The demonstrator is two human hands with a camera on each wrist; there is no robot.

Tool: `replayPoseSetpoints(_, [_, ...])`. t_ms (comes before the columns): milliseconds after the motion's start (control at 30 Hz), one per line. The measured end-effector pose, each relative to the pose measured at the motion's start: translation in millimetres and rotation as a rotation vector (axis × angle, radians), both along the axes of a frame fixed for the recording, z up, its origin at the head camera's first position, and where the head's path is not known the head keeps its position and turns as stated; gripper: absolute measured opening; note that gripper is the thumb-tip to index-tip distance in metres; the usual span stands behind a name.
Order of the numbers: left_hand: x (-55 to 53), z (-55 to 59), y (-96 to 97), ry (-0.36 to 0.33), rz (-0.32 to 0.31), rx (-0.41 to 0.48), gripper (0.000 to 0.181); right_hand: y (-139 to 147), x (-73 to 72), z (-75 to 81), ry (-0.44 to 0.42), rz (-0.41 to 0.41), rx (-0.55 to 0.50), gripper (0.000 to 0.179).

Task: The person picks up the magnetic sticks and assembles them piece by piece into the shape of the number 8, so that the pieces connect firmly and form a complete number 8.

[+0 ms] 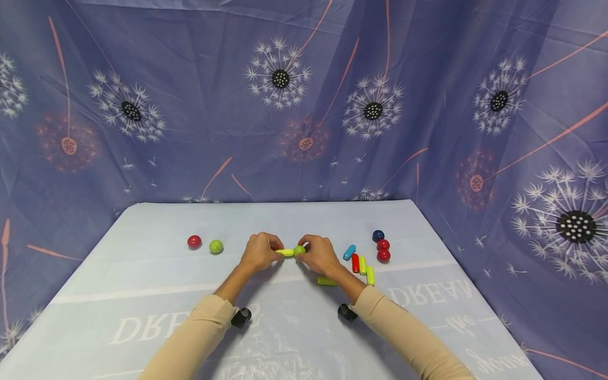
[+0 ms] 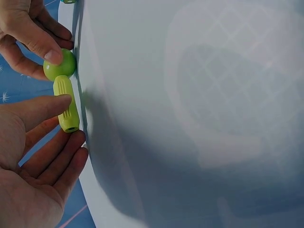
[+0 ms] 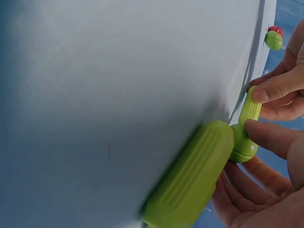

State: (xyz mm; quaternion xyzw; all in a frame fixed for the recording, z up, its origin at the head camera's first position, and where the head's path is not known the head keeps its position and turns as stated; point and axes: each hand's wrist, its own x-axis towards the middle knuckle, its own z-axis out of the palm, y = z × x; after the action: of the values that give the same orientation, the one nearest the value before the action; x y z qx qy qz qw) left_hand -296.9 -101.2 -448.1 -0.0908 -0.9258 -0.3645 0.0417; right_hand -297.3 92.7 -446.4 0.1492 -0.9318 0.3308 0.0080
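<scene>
My left hand pinches a short yellow-green ribbed toy rod between thumb and fingers. Its lower end, with a dark round spot, shows in the left wrist view. A glossy green ball is pinched by my right hand. Ball and rod touch end to end, just above the table's middle. Close by my right hand lies another yellow-green rod, partly covered by the forearm in the head view.
Left of the hands lie a red ball and a green ball. On the right are a blue rod, a red rod, two yellow-green rods, a dark blue ball and two red balls. Patterned cloth hangs behind the table.
</scene>
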Motion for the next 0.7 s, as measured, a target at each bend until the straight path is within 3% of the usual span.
replayPoseSetpoints(400, [1.2,-3.9,-0.3,0.037,0.012,0.003,0.011,1,-1.9,-2.2,0.004,-0.005,0.007,0.023])
replayPoseSetpoints(700, [2.2,2.8,-14.2,0.009,0.002,0.002,0.024,1,-1.5,-1.3,-0.007,0.006,-0.003,0.025])
